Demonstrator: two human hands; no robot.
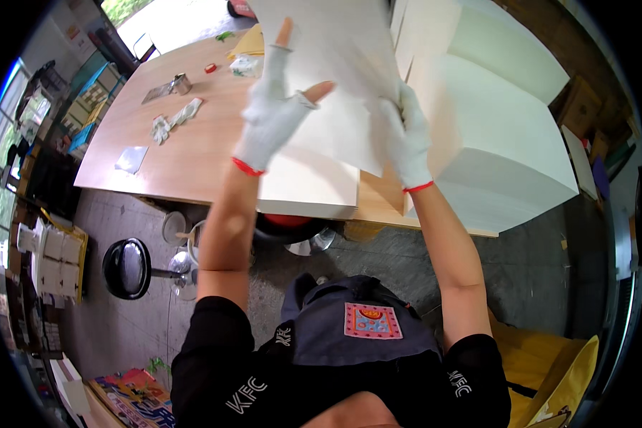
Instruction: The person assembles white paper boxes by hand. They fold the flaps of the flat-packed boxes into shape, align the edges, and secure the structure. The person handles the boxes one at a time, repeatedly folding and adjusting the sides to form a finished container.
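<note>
A large white paper sheet [335, 64] is lifted above the wooden table [192, 143]. My right hand [404, 132], in a white knit glove with a red cuff, grips the sheet's lower right edge. My left hand [274, 107], in a similar glove with bare fingertips, rests spread against the sheet's left side, fingers apart. Under the hands lies a low stack of white sheets [310, 189] near the table's front edge. A much taller stack of white paper [506, 135] stands just right of my right hand.
On the far left of the table lie a crumpled pair of gloves [172, 120], a small metal box [180, 83], a red tape roll [210, 68] and a grey pad [131, 158]. A black stool [126, 267] stands on the floor below. Shelves line the left wall.
</note>
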